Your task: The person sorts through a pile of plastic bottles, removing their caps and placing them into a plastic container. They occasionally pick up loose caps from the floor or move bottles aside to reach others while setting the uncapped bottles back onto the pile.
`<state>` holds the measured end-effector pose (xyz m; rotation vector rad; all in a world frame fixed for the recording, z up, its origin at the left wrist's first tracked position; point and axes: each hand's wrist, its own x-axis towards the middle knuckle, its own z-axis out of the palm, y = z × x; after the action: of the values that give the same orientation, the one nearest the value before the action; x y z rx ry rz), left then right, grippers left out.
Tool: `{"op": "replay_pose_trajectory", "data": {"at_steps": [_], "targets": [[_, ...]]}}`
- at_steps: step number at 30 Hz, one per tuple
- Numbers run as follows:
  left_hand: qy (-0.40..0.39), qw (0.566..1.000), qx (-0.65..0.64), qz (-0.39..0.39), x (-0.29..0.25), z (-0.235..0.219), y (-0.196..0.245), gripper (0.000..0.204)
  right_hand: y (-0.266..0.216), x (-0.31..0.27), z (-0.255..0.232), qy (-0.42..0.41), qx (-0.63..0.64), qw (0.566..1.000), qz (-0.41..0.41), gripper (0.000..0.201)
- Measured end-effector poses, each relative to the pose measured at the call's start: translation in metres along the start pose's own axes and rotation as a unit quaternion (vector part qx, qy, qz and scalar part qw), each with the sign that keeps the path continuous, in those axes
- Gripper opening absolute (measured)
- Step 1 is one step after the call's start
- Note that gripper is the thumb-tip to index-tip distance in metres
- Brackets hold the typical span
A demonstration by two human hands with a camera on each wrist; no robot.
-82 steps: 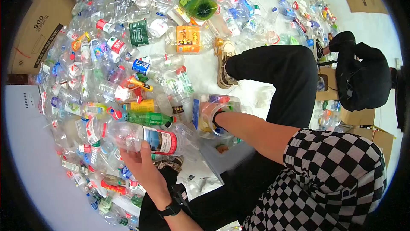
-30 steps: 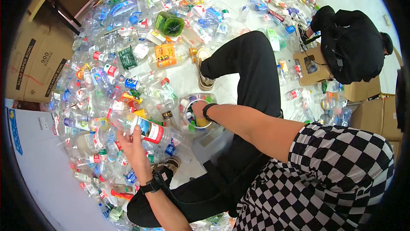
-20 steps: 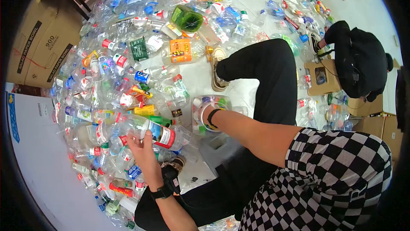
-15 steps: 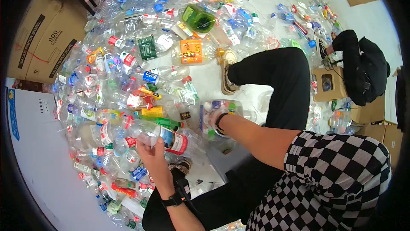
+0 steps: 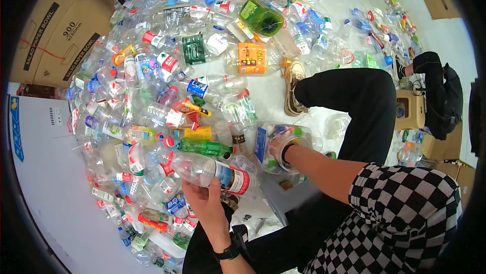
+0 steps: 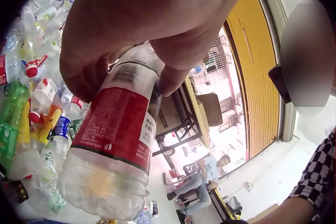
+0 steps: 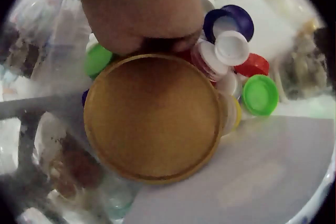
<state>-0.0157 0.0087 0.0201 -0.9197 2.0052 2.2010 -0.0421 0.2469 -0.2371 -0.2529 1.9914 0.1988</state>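
Note:
My left hand [image 5: 206, 209] holds a clear plastic bottle [image 5: 195, 169] with a red, white and blue label. It lies tilted over the heap, with red at its neck end. In the left wrist view, fingers and thumb wrap the upper part of this bottle [image 6: 110, 129]. My right hand [image 5: 278, 150] reaches through the mouth of a clear plastic jar [image 5: 260, 143]. Coloured bottle caps [image 7: 261, 95] lie inside, beside a large round golden-brown lid [image 7: 152, 124]. In the right wrist view the fingers are tucked out of sight behind the lid's edge; I cannot tell whether they grip something.
A wide heap of empty bottles [image 5: 147, 71] covers the floor ahead and left. A grey plastic box [image 5: 286, 197] stands beside the jar. Cardboard boxes [image 5: 61, 36] and a white cabinet [image 5: 45, 173] border the left. A person in black [image 5: 441, 99] crouches at the right.
The head view has swung, so the scene sits further right and lower than half a second ago. The left hand keeps holding the bottle, and the right hand stays inside the jar.

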Motion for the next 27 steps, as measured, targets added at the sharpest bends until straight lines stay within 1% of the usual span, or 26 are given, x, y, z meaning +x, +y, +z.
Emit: {"op": "replay_pose_trajectory", "data": {"at_steps": [1,3,5,6,7,8,9,11,12,13,14,15,17,18,20,22,23,24,26,27], "targets": [[0.0,1.0,0.001,-0.001,-0.001,0.0,0.0,0.062,0.006,0.0,0.003,-0.003,0.018,1.0,-0.012,0.032],[0.007,1.0,0.008,-0.01,-0.001,-0.001,0.0,0.062,0.006,-0.019,-0.012,-0.006,0.036,0.999,-0.024,0.031],[0.003,1.0,0.004,-0.014,-0.002,-0.002,0.0,0.061,0.005,-0.027,-0.019,0.006,-0.007,0.998,-0.058,0.029],[-0.001,1.0,0.0,-0.017,-0.002,-0.002,0.0,0.061,0.006,-0.023,-0.013,0.005,-0.007,0.998,-0.057,0.029],[-0.001,1.0,-0.001,-0.018,-0.002,-0.002,0.0,0.061,0.006,-0.013,-0.003,0.035,0.023,0.998,-0.052,0.03],[0.006,0.999,-0.012,-0.032,-0.002,-0.002,0.0,0.066,0.007,-0.003,0.006,0.065,0.054,0.995,-0.048,0.03],[0.013,0.999,-0.023,-0.046,-0.001,-0.003,0.001,0.07,0.008,0.002,0.011,0.065,0.055,0.995,-0.048,0.03],[0.006,0.999,-0.024,-0.044,-0.001,-0.004,0.001,0.07,0.009,0.012,0.02,0.054,0.046,0.996,-0.051,0.03],[0.001,0.999,-0.025,-0.043,0.0,-0.004,0.001,0.07,0.007,-0.003,0.007,0.054,0.046,0.996,-0.052,0.03],[0.001,0.999,-0.025,-0.042,-0.001,-0.004,0.001,0.07,0.005,-0.035,-0.023,0.044,0.036,0.997,-0.048,0.03],[0.003,0.999,-0.027,-0.045,-0.001,-0.004,0.001,0.069,0.003,-0.053,-0.04,0.035,0.026,0.998,-0.043,0.029],[0.005,0.998,-0.03,-0.048,-0.001,-0.003,0.002,0.069,0.003,-0.044,-0.032,0.036,0.027,0.998,-0.044,0.029],[0.0,0.999,-0.033,-0.04,-0.001,-0.002,0.002,0.069,0.003,-0.021,-0.007,0.074,0.042,0.996,-0.023,0.027],[-0.004,0.999,-0.038,-0.033,-0.001,-0.001,0.002,0.069,0.002,-0.023,-0.011,0.074,0.043,0.996,-0.023,0.027],[0.002,0.999,-0.031,-0.043,-0.002,-0.002,0.001,0.068,0.002,-0.032,-0.026,0.03,-0.016,0.997,-0.072,0.027],[0.008,0.998,-0.026,-0.054,-0.001,-0.002,0.0,0.068,0.002,-0.014,-0.014,0.013,-0.004,0.998,-0.06,0.031],[-0.007,1.0,-0.007,-0.029,0.0,-0.002,-0.002,0.065,0.003,-0.006,-0.006,-0.003,0.008,0.999,-0.047,0.035],[-0.022,1.0,0.012,-0.003,0.0,-0.003,-0.001,0.063,0.004,-0.014,-0.009,-0.003,0.009,0.999,-0.046,0.035],[-0.025,1.0,0.015,0.001,0.0,-0.001,0.002,0.063,0.005,-0.041,-0.035,0.018,0.01,0.998,-0.067,0.028],[-0.025,0.999,0.022,0.004,-0.001,-0.001,0.004,0.062,0.004,-0.05,-0.039,0.053,-0.002,0.996,-0.07,0.029]]}}
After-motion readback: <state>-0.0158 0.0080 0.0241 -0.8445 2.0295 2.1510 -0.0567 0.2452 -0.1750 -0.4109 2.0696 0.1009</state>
